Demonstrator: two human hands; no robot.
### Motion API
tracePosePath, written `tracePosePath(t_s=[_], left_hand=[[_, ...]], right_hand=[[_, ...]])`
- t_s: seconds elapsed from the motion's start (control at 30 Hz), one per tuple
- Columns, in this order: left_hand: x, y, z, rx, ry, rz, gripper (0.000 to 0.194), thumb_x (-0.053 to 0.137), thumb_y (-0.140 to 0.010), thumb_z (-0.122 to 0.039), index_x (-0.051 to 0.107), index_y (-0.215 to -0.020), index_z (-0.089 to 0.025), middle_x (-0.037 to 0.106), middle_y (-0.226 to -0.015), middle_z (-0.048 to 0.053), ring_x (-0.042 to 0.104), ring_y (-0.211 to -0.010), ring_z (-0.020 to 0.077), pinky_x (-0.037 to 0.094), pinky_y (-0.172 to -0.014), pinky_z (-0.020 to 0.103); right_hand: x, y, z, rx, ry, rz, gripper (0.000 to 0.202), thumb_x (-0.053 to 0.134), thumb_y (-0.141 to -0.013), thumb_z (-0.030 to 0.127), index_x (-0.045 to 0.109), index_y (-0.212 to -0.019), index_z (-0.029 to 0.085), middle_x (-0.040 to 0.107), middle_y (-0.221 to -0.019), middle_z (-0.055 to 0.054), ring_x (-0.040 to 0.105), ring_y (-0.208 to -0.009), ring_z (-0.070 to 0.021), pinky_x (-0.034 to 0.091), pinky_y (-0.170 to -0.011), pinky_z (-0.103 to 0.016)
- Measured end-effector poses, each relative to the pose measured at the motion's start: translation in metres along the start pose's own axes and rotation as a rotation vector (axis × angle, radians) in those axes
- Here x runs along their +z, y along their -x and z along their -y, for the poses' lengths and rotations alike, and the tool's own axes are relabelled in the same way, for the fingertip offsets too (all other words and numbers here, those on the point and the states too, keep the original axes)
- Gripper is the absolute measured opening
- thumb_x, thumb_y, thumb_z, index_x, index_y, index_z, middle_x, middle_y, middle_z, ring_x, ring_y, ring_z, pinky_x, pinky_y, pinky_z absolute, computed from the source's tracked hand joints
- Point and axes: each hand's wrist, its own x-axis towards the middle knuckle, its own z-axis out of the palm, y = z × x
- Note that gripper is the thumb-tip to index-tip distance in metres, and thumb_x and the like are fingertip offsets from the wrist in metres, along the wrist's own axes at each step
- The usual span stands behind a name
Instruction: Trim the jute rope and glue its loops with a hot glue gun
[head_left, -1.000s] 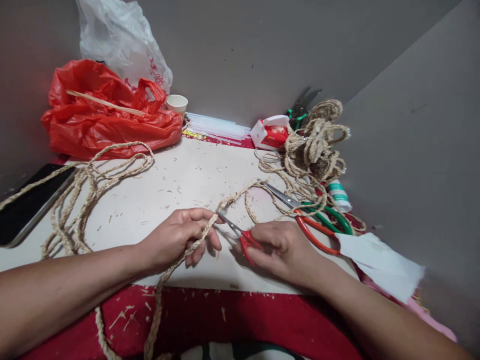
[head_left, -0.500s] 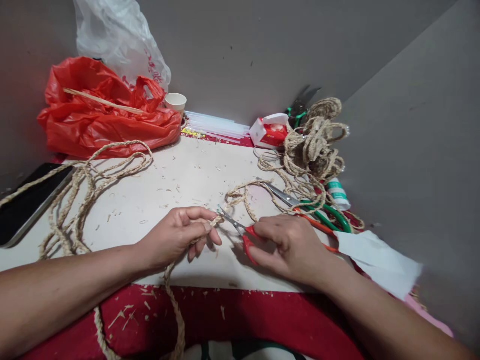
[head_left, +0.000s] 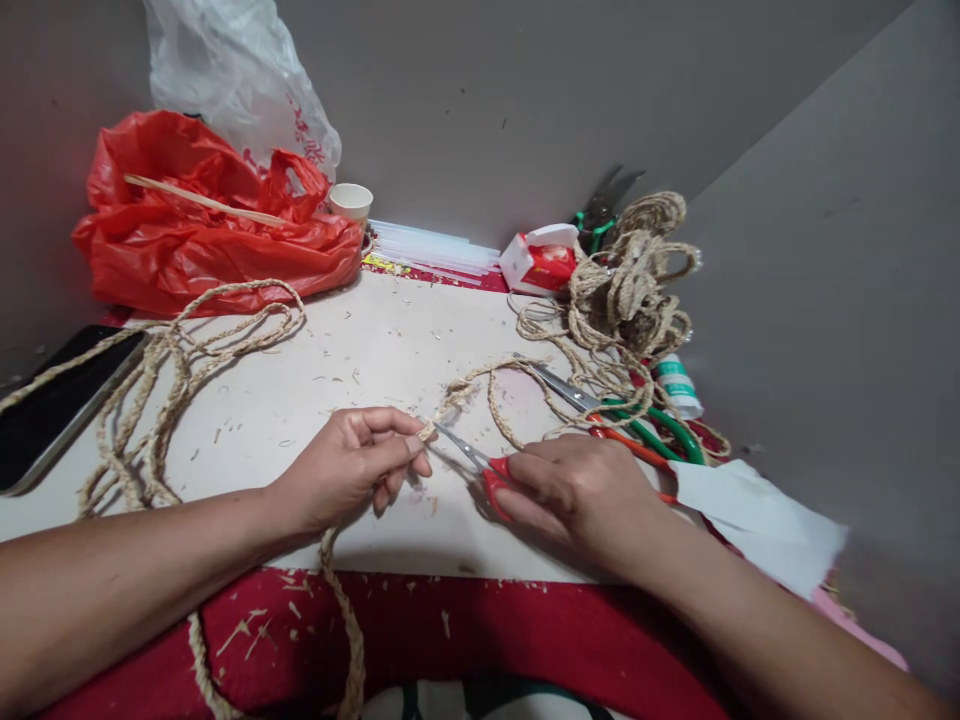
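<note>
At your table's (head_left: 375,340) far left corner sits a red plastic bag (head_left: 217,255), a whitish bag (head_left: 232,75) behind it. Along the far edge you have a cup (head_left: 351,203), translucent sticks (head_left: 435,250) and a tissue packet (head_left: 551,268). A dark-screened device (head_left: 67,415) lies by your left edge; toward the right edge, a green-and-white roll (head_left: 679,385).

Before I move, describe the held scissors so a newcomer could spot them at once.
Over the pale work surface, find the right hand, right of centre. The small scissors are in its grip, blades pointing at the braided rope held in the left hand. Their handles are red, unlike the larger scissors lying beyond, with orange and green handles.
</note>
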Motion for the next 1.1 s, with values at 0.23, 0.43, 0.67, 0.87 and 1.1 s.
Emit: tracePosePath(t_s=[0.23,0.43,0.67,0.87,1.1], left_hand=[[-0.002,-0.003,0.001,-0.002,0.076,0.033,0.018,0.061,-0.082,-0.025,0.064,-0.094,-0.013,0.066,-0.073,0.002,0.046,-0.043,0.0062,0.039,-0.041,0.021],[-0.002,-0.002,0.000,0.020,0.088,-0.008,0.025,0.070,-0.077,-0.027,0.067,-0.097,-0.012,0.066,-0.074,0.003,0.050,-0.048,0.0063,0.043,-0.048,0.021],[0.001,0.000,0.003,0.060,0.090,-0.067,0.026,0.078,-0.070,-0.023,0.068,-0.091,-0.012,0.062,-0.070,0.000,0.054,-0.059,0.0075,0.043,-0.057,0.020],[-0.001,-0.001,0.006,0.055,0.042,-0.055,0.025,0.078,-0.070,-0.023,0.061,-0.085,-0.013,0.059,-0.067,-0.002,0.051,-0.055,0.0063,0.040,-0.056,0.020],[0.000,0.000,0.007,0.061,-0.016,-0.058,0.023,0.076,-0.071,-0.023,0.059,-0.083,-0.015,0.057,-0.067,-0.003,0.048,-0.059,0.0068,0.037,-0.056,0.020]], right_hand=[[0.000,-0.002,-0.002,0.008,-0.038,0.007,0.035,0.049,-0.092,0.029,0.056,-0.060,0.017,0.053,-0.052,0.000,0.045,-0.048,-0.0114,0.024,-0.053,-0.028],[-0.005,-0.005,0.002,0.025,-0.036,-0.011,0.030,0.054,-0.086,0.030,0.056,-0.059,0.018,0.050,-0.051,0.001,0.043,-0.048,-0.0113,0.022,-0.052,-0.028],[-0.005,-0.003,0.004,0.009,0.050,-0.052,0.031,0.054,-0.086,0.035,0.058,-0.060,0.018,0.050,-0.051,0.000,0.042,-0.048,-0.0121,0.021,-0.052,-0.028],[-0.004,-0.001,0.006,0.018,0.175,-0.059,0.031,0.056,-0.086,0.039,0.059,-0.062,0.019,0.053,-0.055,-0.002,0.044,-0.050,-0.0140,0.023,-0.055,-0.029],[-0.003,0.001,0.010,0.000,0.216,-0.057,0.032,0.056,-0.088,0.037,0.057,-0.061,0.019,0.053,-0.054,-0.002,0.046,-0.050,-0.0150,0.023,-0.055,-0.030]])
